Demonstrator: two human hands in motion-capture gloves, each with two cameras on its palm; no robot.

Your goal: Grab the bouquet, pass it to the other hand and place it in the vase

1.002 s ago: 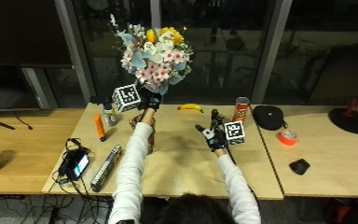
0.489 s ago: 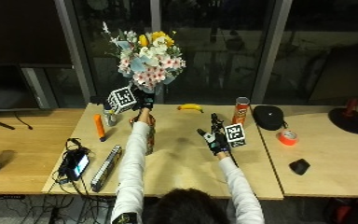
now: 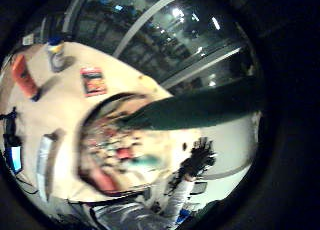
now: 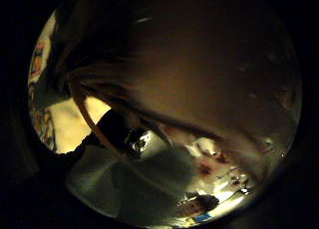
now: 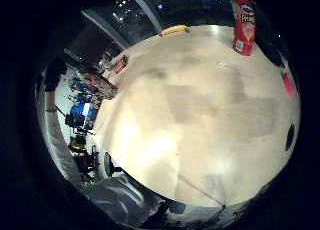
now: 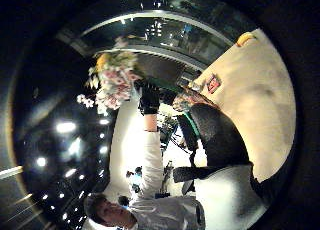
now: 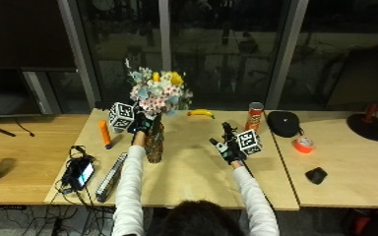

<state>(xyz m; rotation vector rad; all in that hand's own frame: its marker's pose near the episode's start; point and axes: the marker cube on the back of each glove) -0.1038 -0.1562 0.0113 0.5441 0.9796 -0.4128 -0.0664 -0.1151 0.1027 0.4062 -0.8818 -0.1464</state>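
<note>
Outside view | bouquet [image 7: 157, 94] upright, blooms up, stems down over vase [image 7: 154, 145] | left hand [image 7: 141, 125] grips stems | right hand [image 7: 230, 146] hovers, fingers relaxed, empty

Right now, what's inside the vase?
The bouquet stands above the vase, the left hand gripping its stems at the mouth. How far the stems go inside is hidden.

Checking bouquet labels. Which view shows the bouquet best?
The outside view: the whole bouquet shows, held by the left hand above the vase. The right thumb side palm view shows it small; the left palm views show only a close blur.
</note>
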